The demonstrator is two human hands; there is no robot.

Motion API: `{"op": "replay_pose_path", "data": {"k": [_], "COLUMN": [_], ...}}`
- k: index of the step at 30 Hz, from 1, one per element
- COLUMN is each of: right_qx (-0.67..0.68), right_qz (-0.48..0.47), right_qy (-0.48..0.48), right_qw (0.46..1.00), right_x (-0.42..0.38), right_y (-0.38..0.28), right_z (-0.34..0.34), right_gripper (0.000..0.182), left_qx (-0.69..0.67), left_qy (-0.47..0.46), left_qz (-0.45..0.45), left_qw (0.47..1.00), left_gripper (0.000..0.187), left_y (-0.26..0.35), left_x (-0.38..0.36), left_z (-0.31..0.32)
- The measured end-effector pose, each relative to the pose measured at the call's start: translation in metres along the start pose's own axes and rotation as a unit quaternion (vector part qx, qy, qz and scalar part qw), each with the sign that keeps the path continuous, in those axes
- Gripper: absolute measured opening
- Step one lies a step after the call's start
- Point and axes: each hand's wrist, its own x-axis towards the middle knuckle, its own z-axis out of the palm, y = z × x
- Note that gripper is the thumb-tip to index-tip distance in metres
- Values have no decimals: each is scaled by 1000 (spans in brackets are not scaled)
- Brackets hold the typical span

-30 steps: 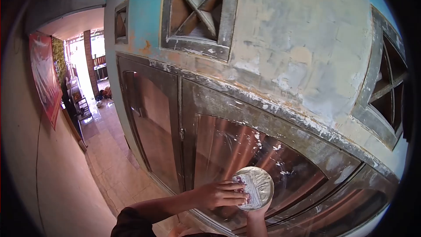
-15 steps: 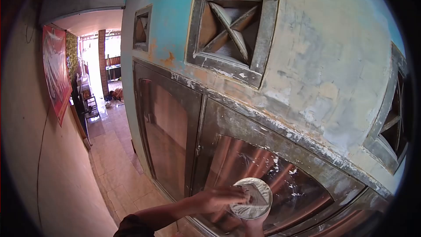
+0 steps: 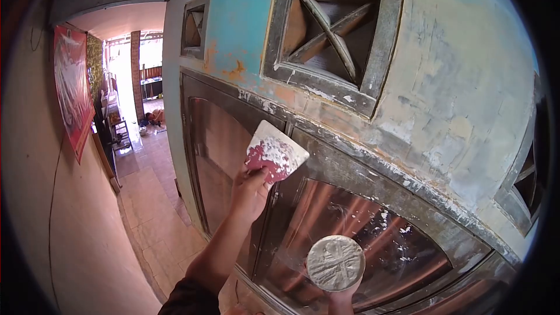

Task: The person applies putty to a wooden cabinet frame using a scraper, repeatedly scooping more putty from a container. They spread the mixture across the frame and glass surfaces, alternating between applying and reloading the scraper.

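My left hand is raised in front of the dark wooden frame and grips a putty scraper. The scraper has a reddish handle part and a pale, wide blade smeared with white paste. Lower down, my right hand holds up a round tub of putty from below. Grey-white paste fills the tub, with ridges across its surface. Most of the right hand's fingers are hidden under and behind the tub. Behind both hands is a dark-framed glass window with white specks on the pane.
Above the window runs a worn wooden ledge. A square vent with crossed slats sits in the patched turquoise wall. On the left, a red banner hangs on a wall beside a tiled passage leading to a bright opening.
My left hand has moved from over the tub up and left with the scraper, which now shows its paste-covered face. The tub stays nearly in place. The view has shifted slightly.
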Motion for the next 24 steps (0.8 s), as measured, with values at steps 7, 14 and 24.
{"op": "replay_pose_path", "data": {"k": [7, 14, 24], "right_qx": [-117, -255, -275], "right_qz": [-66, -129, -165], "right_qy": [4, 39, 30], "right_qw": [991, 958, 947], "right_x": [2, 7, 8], "right_y": [7, 6, 4], "right_z": [-24, -62, -62], "right_gripper": [63, 54, 54], "left_qx": [168, 553, 613], "left_qy": [99, -66, -92], "left_qz": [206, 582, 595], "left_qw": [959, 592, 511], "left_gripper": [25, 36, 37], "left_y": [11, 27, -7], "left_x": [47, 108, 146], "left_z": [-14, -6, -28]}}
